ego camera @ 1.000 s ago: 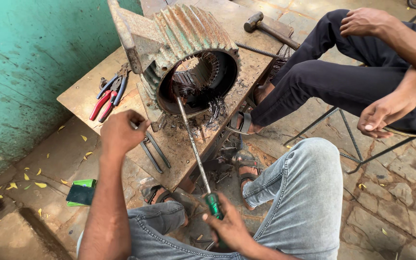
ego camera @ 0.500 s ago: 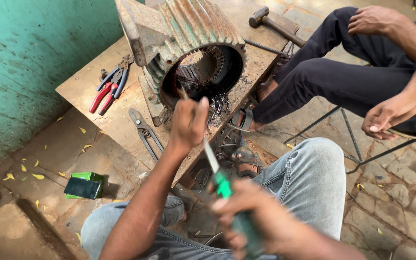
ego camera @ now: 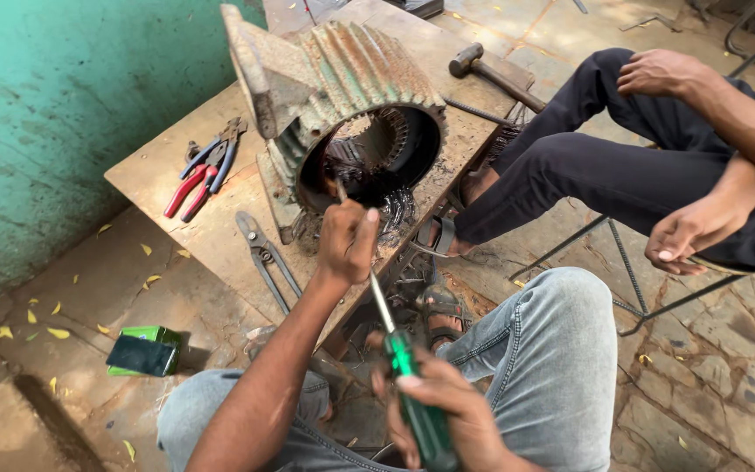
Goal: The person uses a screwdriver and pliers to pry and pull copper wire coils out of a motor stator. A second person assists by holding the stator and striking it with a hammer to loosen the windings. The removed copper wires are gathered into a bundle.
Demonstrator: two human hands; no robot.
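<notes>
Right hand grips the screwdriver; left hand pinches its shaft; dark windings beyond remain inside the stator housing.

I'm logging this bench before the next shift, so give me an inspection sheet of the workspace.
Surface: worn wooden table, scratched and stained.
Job's things: rusty ribbed motor housing lying on its side; long green-handled screwdriver, tip at the housing's opening.
Clutter: red-handled and blue-handled pliers, grey metal snips, hammer.
Hands: left hand pinches the shaft; right hand grips the handle.
Cables: dark windings inside the housing.
Surroundings: teal wall, green box on stone floor, a seated person in dark trousers.
</notes>
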